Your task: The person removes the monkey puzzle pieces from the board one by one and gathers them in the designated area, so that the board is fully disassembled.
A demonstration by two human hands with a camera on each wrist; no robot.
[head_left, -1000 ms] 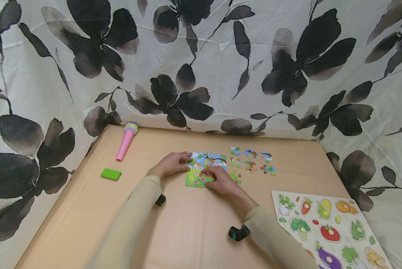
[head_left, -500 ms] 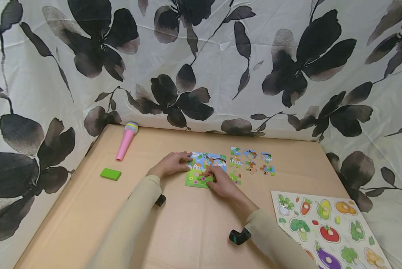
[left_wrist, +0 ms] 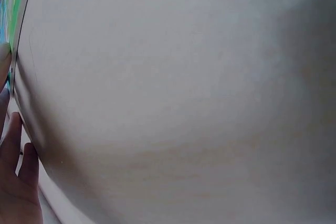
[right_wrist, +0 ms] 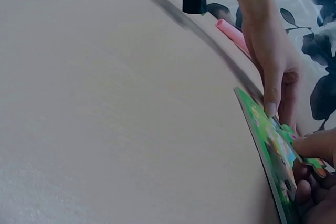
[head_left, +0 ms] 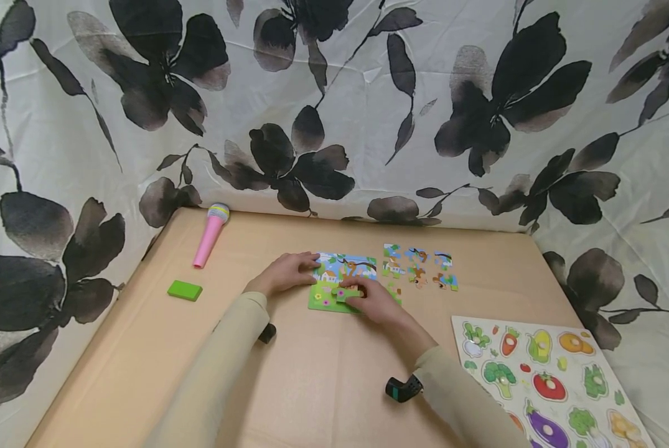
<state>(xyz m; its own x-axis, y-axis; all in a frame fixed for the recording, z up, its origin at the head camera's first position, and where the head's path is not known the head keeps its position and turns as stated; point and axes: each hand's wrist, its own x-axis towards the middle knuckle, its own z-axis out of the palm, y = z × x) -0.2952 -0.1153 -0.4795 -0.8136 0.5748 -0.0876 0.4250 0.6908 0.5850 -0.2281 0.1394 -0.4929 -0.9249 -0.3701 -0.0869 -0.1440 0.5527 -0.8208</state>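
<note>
A small jigsaw puzzle board (head_left: 318, 300) with a bright picture of houses and a green meadow lies on the table. My left hand (head_left: 282, 274) rests at its left edge, thumb on the board and the other fingers fairly straight along the side. Between thumb and fingers my right hand (head_left: 380, 302) pinches a green puzzle piece (head_left: 342, 294) with a pink flower, close over the board's lower part. In the right wrist view the piece is tilted and partly covered by the fingers. Only the left fingertips (left_wrist: 29, 163) and a strip of board show in the left wrist view.
Several loose puzzle pieces (head_left: 418, 279) lie in rows right of the board. A pink toy microphone (head_left: 208, 239) and a green block (head_left: 185, 290) sit to the left. A vegetable picture board (head_left: 536, 379) lies at the front right. Floral cloth (head_left: 390, 124) hangs behind the table.
The right hand has shifted slightly right, and the green flowered piece now shows in its pinch, lifted and turned. The left hand stays at the board's edge.
</note>
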